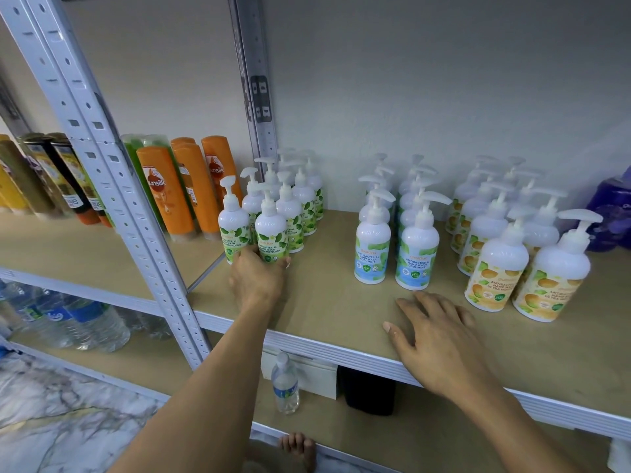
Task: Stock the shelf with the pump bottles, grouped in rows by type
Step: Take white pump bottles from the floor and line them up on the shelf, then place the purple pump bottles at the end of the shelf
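Observation:
On the wooden shelf (327,302) stand three groups of white pump bottles, each two rows deep. Green-label bottles (300,206) are at the left, blue-label mint bottles (373,247) in the middle, orange-label bottles (496,268) at the right. My left hand (257,278) grips the base of the front green-label bottle (271,233), fingers curled round it. With fingers straight and spread, my right hand (440,332) lies flat on the shelf just in front of the mint bottles and holds nothing.
A grey slotted upright (112,172) stands left of the green group. Orange shampoo bottles (191,186) fill the neighbouring shelf. A purple pack (614,213) sits at the far right. Below, a water bottle (285,384) stands alone, with several more at lower left.

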A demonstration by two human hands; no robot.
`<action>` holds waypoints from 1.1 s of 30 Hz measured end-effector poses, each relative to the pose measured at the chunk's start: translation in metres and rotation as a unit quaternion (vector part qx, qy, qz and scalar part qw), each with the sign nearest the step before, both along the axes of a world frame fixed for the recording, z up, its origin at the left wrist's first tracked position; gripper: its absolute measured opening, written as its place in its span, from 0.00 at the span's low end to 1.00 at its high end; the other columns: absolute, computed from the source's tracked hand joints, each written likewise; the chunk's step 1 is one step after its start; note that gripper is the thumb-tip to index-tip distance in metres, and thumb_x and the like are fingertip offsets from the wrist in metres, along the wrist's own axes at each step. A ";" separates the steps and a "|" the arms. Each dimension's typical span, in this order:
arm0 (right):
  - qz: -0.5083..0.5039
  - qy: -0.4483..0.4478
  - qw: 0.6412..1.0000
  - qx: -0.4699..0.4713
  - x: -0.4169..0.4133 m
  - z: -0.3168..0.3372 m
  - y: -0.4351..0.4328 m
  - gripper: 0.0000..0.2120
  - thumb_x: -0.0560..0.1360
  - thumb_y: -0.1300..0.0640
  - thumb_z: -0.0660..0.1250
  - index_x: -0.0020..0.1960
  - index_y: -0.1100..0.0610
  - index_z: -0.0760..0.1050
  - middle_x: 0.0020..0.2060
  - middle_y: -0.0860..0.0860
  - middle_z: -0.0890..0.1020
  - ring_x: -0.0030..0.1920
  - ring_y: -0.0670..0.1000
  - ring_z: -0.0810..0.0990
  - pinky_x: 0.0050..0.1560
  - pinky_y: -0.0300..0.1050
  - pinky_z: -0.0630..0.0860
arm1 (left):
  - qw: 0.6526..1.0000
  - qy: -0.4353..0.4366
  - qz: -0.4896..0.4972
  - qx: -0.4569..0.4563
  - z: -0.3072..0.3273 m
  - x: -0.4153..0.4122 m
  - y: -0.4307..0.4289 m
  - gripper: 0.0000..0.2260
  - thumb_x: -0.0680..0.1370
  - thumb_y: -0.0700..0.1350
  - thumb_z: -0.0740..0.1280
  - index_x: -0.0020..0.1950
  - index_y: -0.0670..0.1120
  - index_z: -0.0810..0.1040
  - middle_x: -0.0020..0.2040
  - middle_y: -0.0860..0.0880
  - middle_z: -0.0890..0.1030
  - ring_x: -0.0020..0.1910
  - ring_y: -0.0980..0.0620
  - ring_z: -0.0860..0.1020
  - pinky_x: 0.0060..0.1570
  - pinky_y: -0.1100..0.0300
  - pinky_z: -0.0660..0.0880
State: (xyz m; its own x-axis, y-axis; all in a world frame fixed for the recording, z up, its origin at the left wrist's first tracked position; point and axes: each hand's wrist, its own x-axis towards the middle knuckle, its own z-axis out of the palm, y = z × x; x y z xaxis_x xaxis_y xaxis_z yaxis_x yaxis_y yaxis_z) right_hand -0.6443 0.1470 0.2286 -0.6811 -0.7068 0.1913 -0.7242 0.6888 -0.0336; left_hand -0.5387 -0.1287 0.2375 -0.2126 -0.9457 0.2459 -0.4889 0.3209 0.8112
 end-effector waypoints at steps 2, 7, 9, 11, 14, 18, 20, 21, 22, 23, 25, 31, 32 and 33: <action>0.003 -0.004 1.000 -0.001 -0.001 0.000 0.000 0.36 0.75 0.31 0.39 0.73 0.46 0.69 0.73 0.48 0.70 0.74 0.52 0.65 0.71 0.54 0.62 | 1.000 -0.018 -0.002 -0.004 0.000 0.004 0.006 0.25 0.69 0.58 0.78 0.59 0.47 0.77 0.56 0.48 0.79 0.55 0.43 0.77 0.55 0.45 0.77; -0.025 -0.037 0.999 -0.007 -0.003 0.004 0.005 0.32 0.78 0.30 0.46 0.75 0.44 0.65 0.76 0.46 0.65 0.76 0.48 0.60 0.73 0.52 0.58 | 0.986 -0.159 -0.011 -0.044 -0.005 0.027 0.041 0.28 0.75 0.59 0.71 0.67 0.44 0.70 0.65 0.44 0.74 0.65 0.40 0.72 0.66 0.47 0.66; -0.045 -0.045 0.998 -0.010 -0.005 0.008 0.010 0.32 0.77 0.30 0.48 0.76 0.44 0.64 0.76 0.46 0.64 0.76 0.49 0.59 0.74 0.52 0.58 | 0.971 -0.225 -0.043 -0.075 -0.011 0.033 0.056 0.28 0.77 0.63 0.64 0.68 0.44 0.71 0.68 0.45 0.72 0.69 0.41 0.69 0.71 0.47 0.61; -0.057 -0.063 0.996 -0.014 -0.007 0.009 0.017 0.33 0.77 0.30 0.48 0.77 0.44 0.63 0.77 0.46 0.63 0.77 0.49 0.58 0.74 0.53 0.57 | 0.953 -0.278 -0.081 -0.090 -0.016 0.037 0.067 0.31 0.78 0.67 0.57 0.71 0.46 0.69 0.75 0.46 0.67 0.77 0.42 0.61 0.75 0.44 0.54; -0.052 -0.084 0.995 -0.004 -0.009 0.009 0.026 0.35 0.77 0.29 0.45 0.79 0.42 0.59 0.79 0.47 0.59 0.79 0.50 0.55 0.76 0.54 0.54 | 0.934 -0.320 -0.136 -0.086 -0.017 0.043 0.080 0.34 0.79 0.69 0.50 0.77 0.51 0.62 0.81 0.47 0.56 0.81 0.42 0.48 0.76 0.40 0.44; -0.018 -0.120 0.992 0.027 -0.014 0.014 0.036 0.35 0.77 0.28 0.43 0.81 0.40 0.51 0.81 0.46 0.51 0.80 0.49 0.48 0.78 0.55 0.48 | 0.919 -0.336 -0.191 -0.077 -0.010 0.055 0.089 0.34 0.78 0.71 0.47 0.80 0.55 0.58 0.83 0.49 0.51 0.81 0.41 0.43 0.76 0.37 0.39; 0.001 -0.149 0.988 0.040 -0.016 0.019 0.048 0.34 0.78 0.28 0.44 0.81 0.39 0.48 0.81 0.44 0.46 0.80 0.49 0.45 0.78 0.55 0.46 | 0.910 -0.350 -0.211 -0.072 -0.005 0.060 0.089 0.34 0.78 0.71 0.47 0.80 0.57 0.57 0.83 0.50 0.50 0.81 0.41 0.43 0.76 0.37 0.38; 0.004 -0.159 0.986 0.044 -0.016 0.022 0.056 0.34 0.78 0.28 0.45 0.81 0.39 0.47 0.81 0.43 0.45 0.81 0.48 0.45 0.78 0.55 0.45 | 0.906 -0.355 -0.220 -0.071 -0.003 0.062 0.090 0.33 0.79 0.71 0.47 0.80 0.58 0.56 0.83 0.50 0.49 0.81 0.42 0.43 0.76 0.37 0.39; 0.002 -0.165 0.985 0.047 -0.016 0.023 0.063 0.33 0.78 0.29 0.45 0.81 0.38 0.47 0.81 0.43 0.45 0.81 0.48 0.45 0.77 0.55 0.45 | 0.903 -0.358 -0.228 -0.070 -0.001 0.064 0.093 0.32 0.79 0.71 0.47 0.80 0.58 0.56 0.83 0.51 0.49 0.81 0.42 0.43 0.76 0.37 0.39; -0.001 -0.165 0.985 0.047 -0.016 0.023 0.072 0.33 0.79 0.29 0.45 0.81 0.39 0.48 0.81 0.43 0.45 0.81 0.48 0.45 0.78 0.55 0.45 | 0.900 -0.360 -0.237 -0.070 0.000 0.066 0.097 0.31 0.80 0.70 0.47 0.81 0.59 0.55 0.83 0.51 0.49 0.81 0.42 0.43 0.76 0.37 0.39; -0.006 -0.154 0.987 0.034 -0.012 0.020 0.090 0.33 0.79 0.30 0.45 0.81 0.39 0.48 0.81 0.44 0.47 0.81 0.48 0.46 0.78 0.54 0.46 | 0.893 -0.362 -0.256 -0.073 0.002 0.071 0.111 0.30 0.81 0.68 0.47 0.81 0.59 0.54 0.83 0.52 0.50 0.81 0.43 0.44 0.76 0.37 0.40; 0.002 -0.099 0.995 0.001 0.019 0.009 0.173 0.32 0.80 0.34 0.53 0.81 0.43 0.51 0.81 0.45 0.50 0.80 0.48 0.48 0.78 0.49 0.49 | 0.869 -0.331 -0.351 -0.109 0.003 0.077 0.177 0.29 0.81 0.66 0.56 0.80 0.58 0.59 0.82 0.54 0.55 0.81 0.43 0.49 0.77 0.42 0.49; -0.005 -0.100 0.995 -0.009 0.027 0.007 0.191 0.32 0.80 0.34 0.53 0.81 0.44 0.53 0.81 0.45 0.51 0.80 0.48 0.49 0.77 0.49 0.51 | 0.862 -0.326 -0.367 -0.125 0.002 0.075 0.192 0.29 0.80 0.67 0.56 0.79 0.58 0.61 0.82 0.54 0.56 0.81 0.43 0.50 0.77 0.42 0.52; -0.013 -0.106 0.994 -0.021 0.036 0.003 0.212 0.32 0.80 0.35 0.55 0.80 0.44 0.55 0.81 0.46 0.53 0.80 0.48 0.52 0.77 0.50 0.54 | 0.853 -0.321 -0.387 -0.143 0.002 0.073 0.210 0.29 0.78 0.69 0.55 0.78 0.59 0.64 0.81 0.54 0.58 0.80 0.44 0.52 0.76 0.41 0.53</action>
State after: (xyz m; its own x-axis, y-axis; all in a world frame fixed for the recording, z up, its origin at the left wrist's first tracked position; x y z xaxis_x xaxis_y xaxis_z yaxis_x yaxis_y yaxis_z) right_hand -0.6079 0.3589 0.2317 -0.7273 -0.6827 0.0700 -0.6795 0.7021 -0.2130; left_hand -0.4657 0.0814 0.2400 -0.9234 -0.3817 0.0417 -0.3543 0.8888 0.2907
